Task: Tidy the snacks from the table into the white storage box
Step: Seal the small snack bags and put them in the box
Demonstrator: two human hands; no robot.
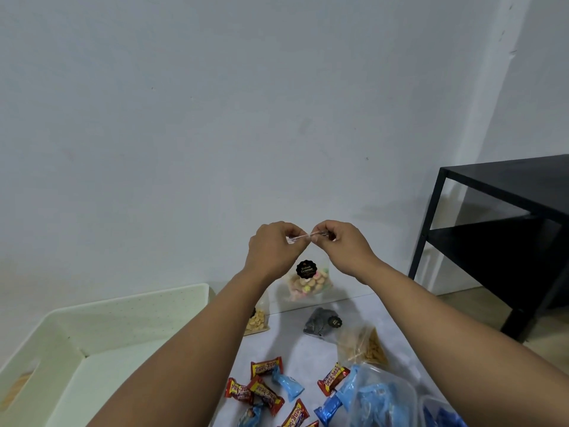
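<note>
Both hands hold a clear bag of small colourful biscuits (308, 283) with a black round label up in the air above the table. My left hand (275, 247) and my right hand (341, 245) pinch the bag's top edge from either side. The white storage box (101, 331) stands at the lower left, under my left forearm, and the part of it I see holds nothing. On the table lie red chocolate bars (264, 392), blue wrapped sweets (288, 385), a bag of pale crackers (257, 322), a dark snack bag (321, 322) and a bag of yellow sticks (368, 348).
A clear bag of blue-wrapped snacks (381, 399) lies at the lower right of the grey table (292, 343). A black metal shelf unit (505, 235) stands on the floor to the right. A white wall rises right behind the table.
</note>
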